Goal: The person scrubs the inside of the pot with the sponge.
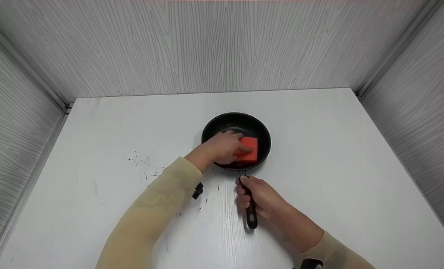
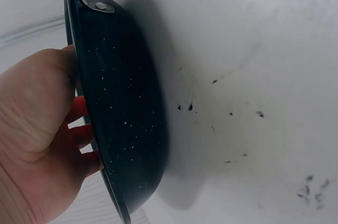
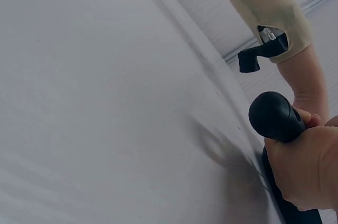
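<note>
A black frying pan [image 1: 265,153] is near the middle of the white table, its handle [image 1: 251,216] pointing toward me. My right hand [image 1: 265,196] grips that handle, thumb along the top and fingers wrapped beneath. Inside the pan, my left hand [image 1: 224,147] holds a red sponge [image 1: 250,157] against the right part of the pan's interior. The left wrist view shows the left hand [image 2: 39,123] reaching over the rim, its fingertips hidden behind the speckled pan wall [image 2: 124,108]. In the right wrist view the rounded handle end [image 3: 272,115] sticks out of the right hand [image 3: 303,166].
Dark specks and scuffs [image 1: 143,160] mark the white table [image 1: 319,149] left of the pan and below it. Grey wood-grain panels [image 1: 207,48] border the table at the back and both sides. A small black device [image 1: 198,190] sits at the left sleeve.
</note>
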`<state>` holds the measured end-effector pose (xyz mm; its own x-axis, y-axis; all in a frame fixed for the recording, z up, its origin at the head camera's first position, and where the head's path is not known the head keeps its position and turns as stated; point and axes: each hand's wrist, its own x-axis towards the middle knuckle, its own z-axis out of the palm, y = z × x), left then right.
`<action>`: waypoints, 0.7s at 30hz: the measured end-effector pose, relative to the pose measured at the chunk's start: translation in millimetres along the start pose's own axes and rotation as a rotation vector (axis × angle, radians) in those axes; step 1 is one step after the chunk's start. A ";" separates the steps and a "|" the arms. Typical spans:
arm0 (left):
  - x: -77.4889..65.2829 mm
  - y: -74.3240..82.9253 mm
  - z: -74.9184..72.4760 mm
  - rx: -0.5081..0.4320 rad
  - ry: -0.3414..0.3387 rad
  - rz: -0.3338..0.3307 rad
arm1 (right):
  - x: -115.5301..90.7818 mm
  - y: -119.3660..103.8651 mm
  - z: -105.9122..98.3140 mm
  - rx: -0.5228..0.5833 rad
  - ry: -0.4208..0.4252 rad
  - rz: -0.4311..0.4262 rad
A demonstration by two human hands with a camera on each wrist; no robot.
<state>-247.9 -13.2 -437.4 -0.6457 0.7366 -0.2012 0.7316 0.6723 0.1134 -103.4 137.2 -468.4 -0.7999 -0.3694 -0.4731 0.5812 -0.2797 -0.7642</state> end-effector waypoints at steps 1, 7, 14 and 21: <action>1.3 0.0 -0.2 -0.003 -0.002 -0.003 | 0.1 0.2 0.1 0.006 -0.004 -0.001; 9.8 -1.0 1.1 -0.016 0.019 -0.019 | -0.2 1.0 0.2 0.025 -0.017 -0.010; 16.8 -3.9 6.9 0.012 0.099 -0.063 | -0.3 1.0 -0.9 0.012 -0.009 -0.013; 21.3 -5.2 8.6 0.050 0.120 -0.150 | 0.2 1.0 -1.3 -0.003 0.017 -0.010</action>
<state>-263.6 -1.6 -450.7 -0.7676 0.6340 -0.0942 0.6332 0.7729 0.0415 -103.2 138.1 -469.9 -0.8084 -0.3509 -0.4727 0.5724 -0.2808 -0.7704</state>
